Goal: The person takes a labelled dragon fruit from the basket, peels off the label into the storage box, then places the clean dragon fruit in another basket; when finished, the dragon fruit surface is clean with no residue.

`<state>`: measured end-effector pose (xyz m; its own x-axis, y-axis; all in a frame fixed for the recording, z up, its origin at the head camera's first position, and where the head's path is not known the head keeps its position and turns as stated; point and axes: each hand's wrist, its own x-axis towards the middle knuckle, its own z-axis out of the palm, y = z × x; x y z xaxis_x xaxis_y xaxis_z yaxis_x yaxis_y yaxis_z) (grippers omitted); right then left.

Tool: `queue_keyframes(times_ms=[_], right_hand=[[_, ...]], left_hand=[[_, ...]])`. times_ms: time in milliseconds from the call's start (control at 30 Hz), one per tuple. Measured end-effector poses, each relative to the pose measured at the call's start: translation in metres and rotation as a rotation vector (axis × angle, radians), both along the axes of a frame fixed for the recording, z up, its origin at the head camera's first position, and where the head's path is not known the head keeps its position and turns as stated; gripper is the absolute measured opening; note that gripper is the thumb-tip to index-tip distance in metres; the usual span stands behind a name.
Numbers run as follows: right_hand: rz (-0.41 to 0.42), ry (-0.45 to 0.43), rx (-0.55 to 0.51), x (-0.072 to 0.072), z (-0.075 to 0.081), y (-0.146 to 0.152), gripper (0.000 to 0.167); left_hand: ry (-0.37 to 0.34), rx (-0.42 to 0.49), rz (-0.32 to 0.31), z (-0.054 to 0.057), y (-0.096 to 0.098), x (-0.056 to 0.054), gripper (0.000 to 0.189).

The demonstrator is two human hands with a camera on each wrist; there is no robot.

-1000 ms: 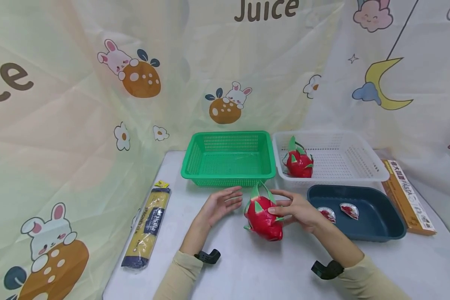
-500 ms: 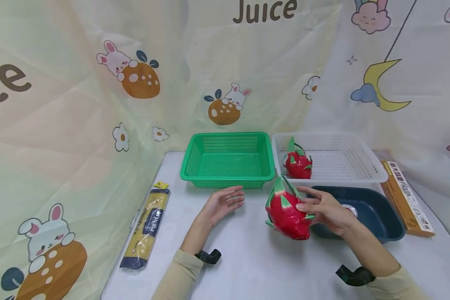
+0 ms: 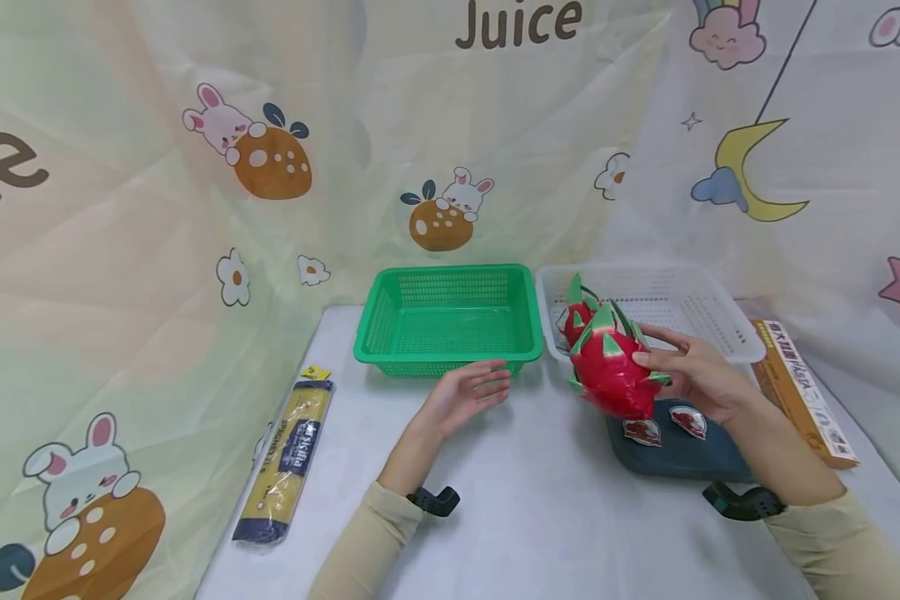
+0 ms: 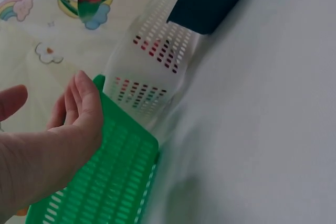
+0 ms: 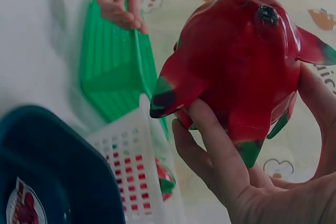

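Observation:
My right hand (image 3: 701,375) grips a red toy dragon fruit (image 3: 615,379) with green-tipped scales, held up in front of the white basket (image 3: 690,287). In the right wrist view, fingers and thumb wrap the sides of this dragon fruit (image 5: 236,72), its dark stub facing the camera. A second dragon fruit (image 3: 576,321) sits inside the white basket at its left end, partly hidden behind the held one. My left hand (image 3: 468,396) holds nothing, fingers relaxed, close to the front rim of the green basket (image 3: 450,357).
A dark blue basin (image 3: 675,462) bearing two round stickers stands before the white basket. Along the right edge lies an orange pasta box (image 3: 806,392). On the left is a bag of spaghetti (image 3: 285,462). A printed cloth (image 3: 375,125) hangs behind the table.
My right hand has carried the dragon fruit rightward and up, from the table's middle to the white basket's front. The left hand has shifted slightly right.

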<state>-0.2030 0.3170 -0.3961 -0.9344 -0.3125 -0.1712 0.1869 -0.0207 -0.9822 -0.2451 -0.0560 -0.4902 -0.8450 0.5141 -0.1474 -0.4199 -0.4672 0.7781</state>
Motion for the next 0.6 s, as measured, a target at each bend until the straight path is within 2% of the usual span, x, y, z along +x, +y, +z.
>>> queue_keyframes(times_ms=[133,300,600], right_hand=[[-0.008,-0.010,-0.007,-0.010,0.004,0.013,0.043],[-0.044,-0.031,0.032,-0.026,0.007,0.028,0.051],[-0.103,-0.044,0.128,-0.058,0.013,0.044,0.081]], left_hand=[[-0.001,0.014,-0.002,0.004,0.008,-0.002,0.047],[-0.007,0.017,0.000,0.009,0.021,-0.004,0.047],[-0.042,0.029,-0.015,0.009,0.043,-0.008,0.051]])
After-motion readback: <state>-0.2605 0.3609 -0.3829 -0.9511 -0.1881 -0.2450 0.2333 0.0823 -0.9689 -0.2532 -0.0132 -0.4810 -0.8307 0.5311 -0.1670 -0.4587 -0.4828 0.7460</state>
